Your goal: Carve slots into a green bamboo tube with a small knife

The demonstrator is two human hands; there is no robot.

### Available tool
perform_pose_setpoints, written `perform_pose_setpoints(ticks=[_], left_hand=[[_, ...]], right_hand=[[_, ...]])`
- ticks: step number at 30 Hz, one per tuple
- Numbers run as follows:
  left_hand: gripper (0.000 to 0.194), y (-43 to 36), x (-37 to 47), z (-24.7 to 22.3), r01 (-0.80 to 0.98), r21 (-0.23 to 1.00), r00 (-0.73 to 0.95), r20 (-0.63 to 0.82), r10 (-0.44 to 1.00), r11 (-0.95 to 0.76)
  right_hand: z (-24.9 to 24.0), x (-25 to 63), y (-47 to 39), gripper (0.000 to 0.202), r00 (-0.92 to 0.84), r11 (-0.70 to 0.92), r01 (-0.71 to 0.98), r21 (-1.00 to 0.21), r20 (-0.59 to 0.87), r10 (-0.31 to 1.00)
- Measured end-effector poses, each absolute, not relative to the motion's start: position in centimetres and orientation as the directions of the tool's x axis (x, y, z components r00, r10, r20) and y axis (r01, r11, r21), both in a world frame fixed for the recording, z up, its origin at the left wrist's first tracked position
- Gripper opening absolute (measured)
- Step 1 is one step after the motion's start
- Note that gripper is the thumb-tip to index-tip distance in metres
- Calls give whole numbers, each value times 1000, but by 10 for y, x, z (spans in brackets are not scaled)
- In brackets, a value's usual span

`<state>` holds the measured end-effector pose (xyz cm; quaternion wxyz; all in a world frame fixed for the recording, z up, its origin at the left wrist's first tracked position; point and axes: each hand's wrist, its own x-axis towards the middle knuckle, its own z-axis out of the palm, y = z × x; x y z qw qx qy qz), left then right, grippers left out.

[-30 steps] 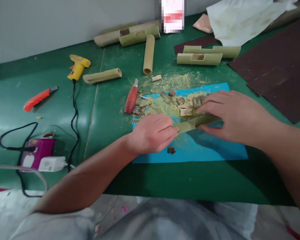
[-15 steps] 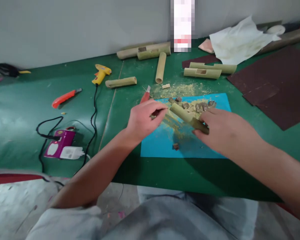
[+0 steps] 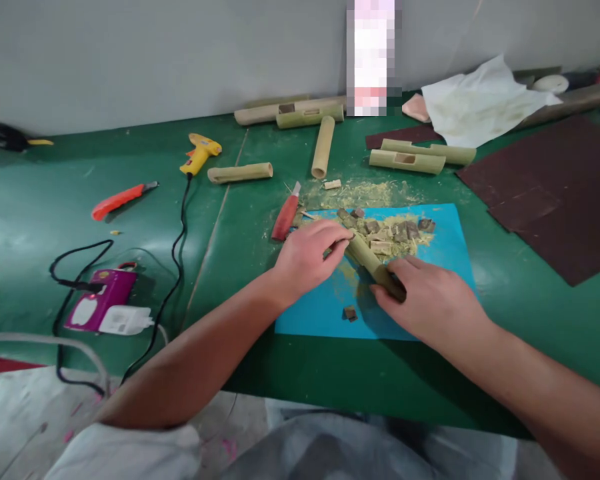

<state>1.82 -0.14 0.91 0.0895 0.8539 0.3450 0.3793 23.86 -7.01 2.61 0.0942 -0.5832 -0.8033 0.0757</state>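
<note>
Being held over a blue sheet [image 3: 310, 317]: one bamboo tube [image 3: 364, 252]

Most of the view is filled by a green table [image 3: 540, 320]. Its right side is covered by overlapping dark brown sheets [image 3: 535, 173]. Left of these, the blue sheet is laid near the table's near edge, its far half strewn with pale shavings [image 3: 400, 250].

A crumpled white cloth [image 3: 480, 103] is set down at the far right. Above the blue sheet, the bamboo tube is slanted from far left to near right. Its near right end is grasped between thumb and fingers by the right hand [image 3: 425, 293]. The far left end is met by the bent fingertips of the left hand [image 3: 313, 257]; whether the tube is pinched by them cannot be told.

Farther back, two notched tubes [image 3: 420, 160] are placed side by side on the right. On the left, a purple box [image 3: 113, 290] is accompanied by a white adapter [image 3: 125, 320], and beyond them are laid a yellow glue gun [image 3: 200, 155] and an orange-handled knife [image 3: 123, 200]. A red-handled blade [image 3: 285, 217] is left near the blue sheet's far left corner. Small brown chips [image 3: 405, 231] are scattered among the shavings.
</note>
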Motion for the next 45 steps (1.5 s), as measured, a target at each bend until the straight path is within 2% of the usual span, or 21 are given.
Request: perform_pose_setpoints(ticks=[6,13,16,19,24,30,35,42,45], left_hand=[[11,1,13,4,548,361,511,569,644,-755],[7,4,13,3,562,396,485,553,677,-726],[6,5,13,4,561,375,492,565,662,-738],[9,3,14,5,558,378,496,562,662,-739],[11,1,15,5,559,449,457,535,711,-697],[12,3,13,3,568,409,479,542,691,-714],[12,5,12,1,571,438,479,509,715,-694],[13,3,18,4,537,474,440,548,711,-698],[21,-1,21,3,510,442,520,525,674,-738]], right_hand=[[27,247,-76,23,-363,396,888,-234,171,916],[21,247,-80,21,-401,450,865,-220,235,885],[20,245,-80,21,-404,460,862,-212,261,877],[20,244,-80,22,-399,456,863,-219,260,879],[20,244,-80,23,-379,426,874,-235,222,898],[22,243,-79,21,-376,421,866,-269,204,904],[21,243,-78,22,-376,412,868,-276,175,910],[21,242,-77,21,-382,419,866,-274,179,907],[22,241,-77,19,-383,415,865,-282,162,909]])
